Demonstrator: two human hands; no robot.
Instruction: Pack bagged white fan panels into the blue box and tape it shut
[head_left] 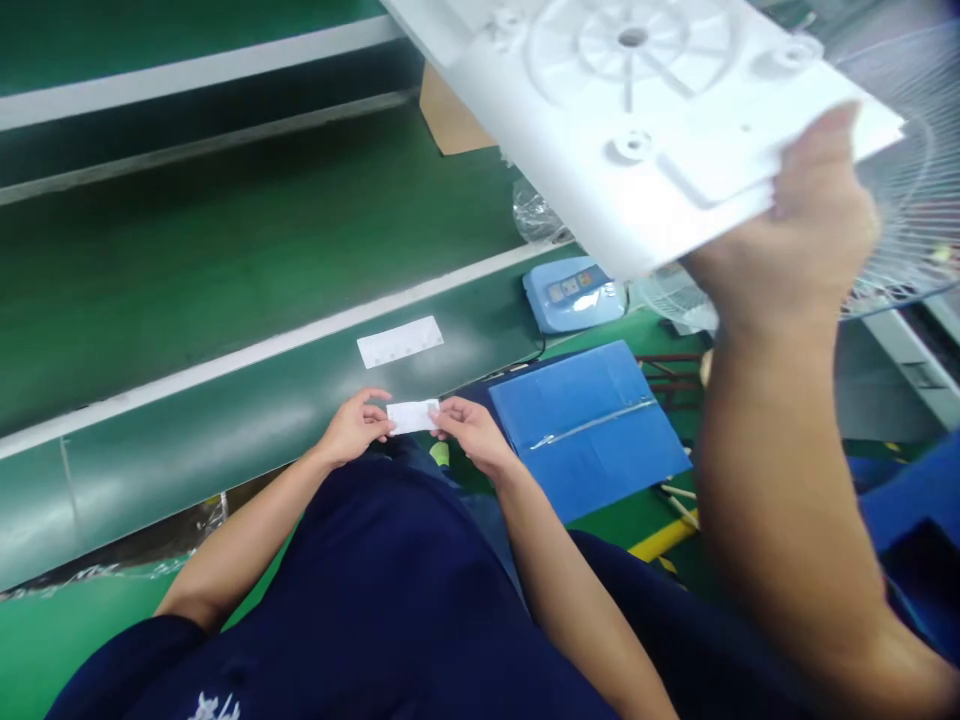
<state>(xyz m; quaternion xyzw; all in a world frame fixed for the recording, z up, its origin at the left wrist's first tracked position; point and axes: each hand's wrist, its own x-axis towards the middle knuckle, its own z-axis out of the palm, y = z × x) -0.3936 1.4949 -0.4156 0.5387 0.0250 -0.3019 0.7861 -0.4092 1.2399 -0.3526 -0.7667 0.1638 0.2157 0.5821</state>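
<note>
A small white paper slip [412,416] is stretched between my two hands, close to my body at the bench's front edge. My left hand [355,427] pinches its left end between thumb and fingers. At its right end, my right hand [471,430] grips it in the same way. Just beyond my hands, a larger white label strip [400,342] with small grey marks along its lower edge lies flat on the green bench edge [300,370].
Another person's hand [802,220] holds a large white plastic panel [585,150] high at the upper right. Below it sit a blue device [571,295] and a blue box [592,425]. A wire fan guard [911,190] and cardboard [454,115] stand behind.
</note>
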